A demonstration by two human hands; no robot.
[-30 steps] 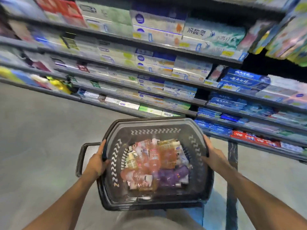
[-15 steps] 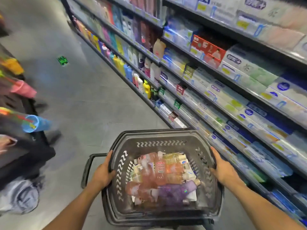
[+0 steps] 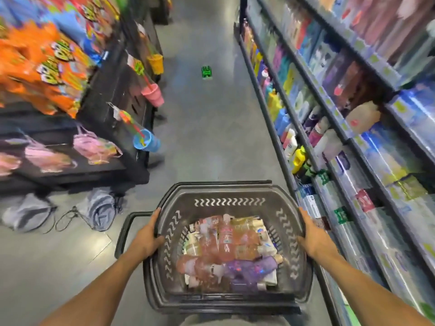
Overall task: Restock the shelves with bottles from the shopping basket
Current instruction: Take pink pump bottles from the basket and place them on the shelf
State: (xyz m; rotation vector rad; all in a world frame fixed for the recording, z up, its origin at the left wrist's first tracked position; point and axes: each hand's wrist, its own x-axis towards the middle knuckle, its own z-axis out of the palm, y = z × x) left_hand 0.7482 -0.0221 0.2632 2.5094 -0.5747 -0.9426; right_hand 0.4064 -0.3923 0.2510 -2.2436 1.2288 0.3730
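In a shop aisle with shelves [image 3: 329, 128] on the right, the left hand [image 3: 147, 238] and right hand [image 3: 314, 238] grip the rims of the basket [image 3: 229, 191], whose piled bottles [image 3: 226, 245] look slick, best taken by the body.

Orange snack bags [image 3: 33, 67], blue cup [image 3: 147, 140], grey backpack [image 3: 100, 211]

We're up at head height, wide-angle, tilted forward and down along the aisle floor [image 3: 207, 137]. The basket [image 3: 226, 187] fills the bottom of frame, close under us; shelves [image 3: 353, 137] recede on our right, a display stand [image 3: 113, 90] on our left.
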